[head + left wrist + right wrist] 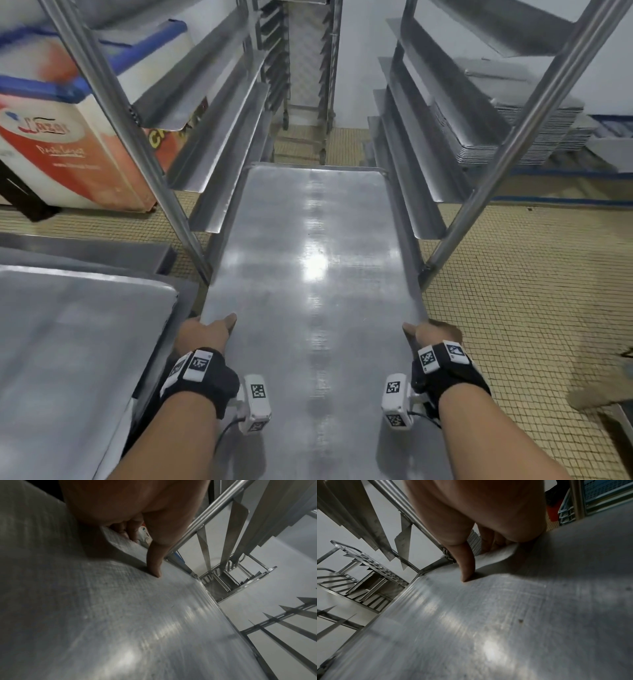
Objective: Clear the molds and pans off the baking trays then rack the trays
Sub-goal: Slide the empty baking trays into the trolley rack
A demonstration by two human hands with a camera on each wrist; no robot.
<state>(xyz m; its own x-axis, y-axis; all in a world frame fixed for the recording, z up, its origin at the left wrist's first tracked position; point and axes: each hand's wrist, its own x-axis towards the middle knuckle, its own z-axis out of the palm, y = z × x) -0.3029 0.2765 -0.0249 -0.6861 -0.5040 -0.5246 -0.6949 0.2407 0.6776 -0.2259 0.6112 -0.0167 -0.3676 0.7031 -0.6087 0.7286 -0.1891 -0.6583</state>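
Observation:
A long bare metal baking tray [308, 274] lies partway between the side rails of a steel tray rack [219, 161]; its far end sits inside the rack and its near end reaches toward me. My left hand [202, 332] grips the tray's left edge, thumb on top [157, 566], fingers curled under the rim. My right hand [431, 334] grips the right edge the same way, thumb [467, 568] pressed on the tray [488, 615] surface. No molds or pans are on this tray [120, 615].
Another empty tray [68, 342] lies on a steel table at my left. A stack of trays [507, 133] sits beyond the rack at right. A second rack [308, 68] stands at the back. A white and red chest freezer [61, 137] is at left. The floor is tiled.

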